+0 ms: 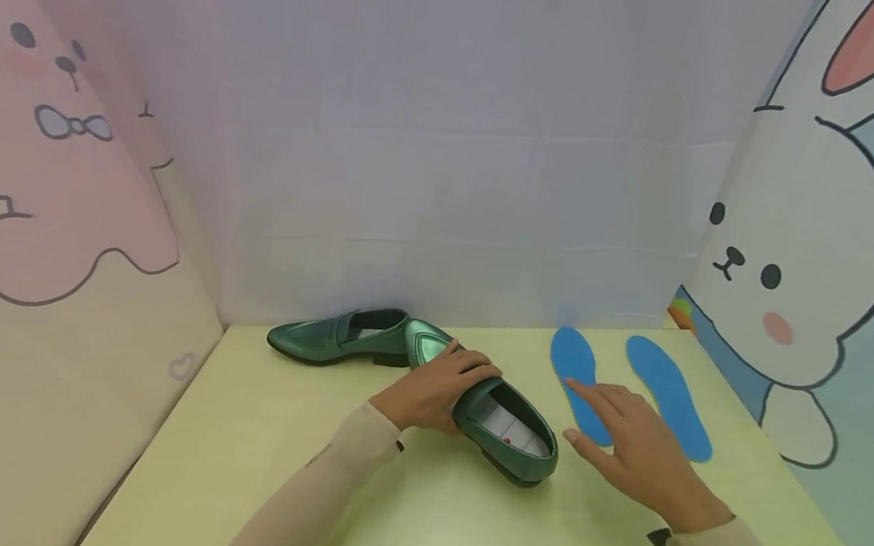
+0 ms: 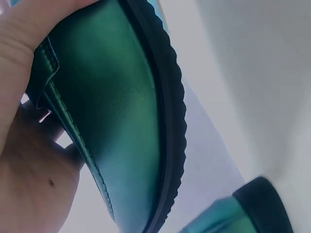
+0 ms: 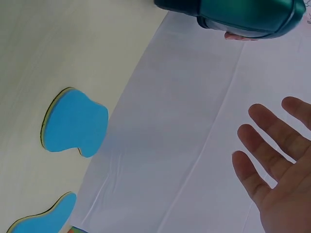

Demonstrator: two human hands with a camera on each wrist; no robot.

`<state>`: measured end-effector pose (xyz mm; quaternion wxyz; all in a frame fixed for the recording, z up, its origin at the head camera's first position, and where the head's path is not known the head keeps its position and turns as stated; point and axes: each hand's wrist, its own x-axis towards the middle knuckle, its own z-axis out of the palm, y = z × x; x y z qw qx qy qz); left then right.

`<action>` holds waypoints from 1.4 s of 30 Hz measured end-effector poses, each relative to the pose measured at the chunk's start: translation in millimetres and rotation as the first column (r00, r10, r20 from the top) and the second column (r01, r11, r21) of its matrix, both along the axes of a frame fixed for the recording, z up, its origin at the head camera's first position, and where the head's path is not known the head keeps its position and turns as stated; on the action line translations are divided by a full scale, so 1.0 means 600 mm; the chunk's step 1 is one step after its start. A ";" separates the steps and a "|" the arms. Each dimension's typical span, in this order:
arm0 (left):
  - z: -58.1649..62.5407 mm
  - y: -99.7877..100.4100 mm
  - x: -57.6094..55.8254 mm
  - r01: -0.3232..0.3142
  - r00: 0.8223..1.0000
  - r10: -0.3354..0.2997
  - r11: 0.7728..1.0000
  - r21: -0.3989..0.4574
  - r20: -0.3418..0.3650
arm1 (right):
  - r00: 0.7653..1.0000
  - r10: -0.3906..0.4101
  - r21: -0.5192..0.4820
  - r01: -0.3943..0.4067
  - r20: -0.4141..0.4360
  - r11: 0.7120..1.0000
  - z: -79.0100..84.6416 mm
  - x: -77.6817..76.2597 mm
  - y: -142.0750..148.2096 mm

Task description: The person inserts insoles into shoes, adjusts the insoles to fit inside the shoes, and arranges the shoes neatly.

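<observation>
My left hand point(image 1: 441, 388) grips a shiny green loafer point(image 1: 523, 458) around its middle, and the shoe's opening faces me with a pale insole inside. In the left wrist view the thumb lies over the upper of this loafer point(image 2: 109, 97), above its dark ridged sole. My right hand point(image 1: 640, 448) hovers to the right of the heel, apart from it, fingers extended and holding nothing. A second green loafer point(image 1: 320, 337) rests on the table behind, toe to the left. Two blue insoles point(image 1: 577, 373) lie flat beyond the right hand, seen also as blue insole shapes point(image 3: 75, 121) in the right wrist view.
The pale yellow table point(image 1: 245, 462) ends at a white curtain point(image 1: 450, 182) behind the shoes. Printed cloth walls stand on both sides, with a pink animal point(image 1: 75, 176) at left and a white rabbit point(image 1: 799, 245) at right.
</observation>
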<state>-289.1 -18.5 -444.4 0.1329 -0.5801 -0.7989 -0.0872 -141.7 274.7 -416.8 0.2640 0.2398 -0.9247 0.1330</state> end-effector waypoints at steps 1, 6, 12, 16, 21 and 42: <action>-0.005 0.005 -0.004 0.009 1.000 -0.009 1.000 -0.010 0.001 | 1.000 -0.001 -0.003 0.001 -0.003 1.000 0.000 0.000 0.001; -0.032 0.026 -0.023 0.020 0.999 -0.018 0.998 -0.056 0.034 | 1.000 -0.017 -0.010 0.017 0.003 1.000 -0.002 -0.002 0.010; -0.046 0.041 -0.044 0.026 0.990 -0.017 0.998 -0.060 0.142 | 1.000 -0.024 0.001 0.024 0.013 1.000 -0.004 -0.006 0.020; -0.047 0.050 -0.054 0.019 0.979 0.001 0.995 -0.095 0.204 | 1.000 -0.022 -0.013 0.023 0.011 1.000 -0.002 -0.010 0.022; -0.049 0.058 -0.062 0.004 0.961 0.033 0.991 -0.132 0.274 | 0.999 -0.045 -0.008 0.045 0.020 0.999 0.000 -0.010 0.021; -0.074 0.060 -0.082 0.006 0.919 0.048 0.991 -0.134 0.391 | 0.998 -0.050 0.007 0.050 0.034 0.999 -0.011 -0.013 0.004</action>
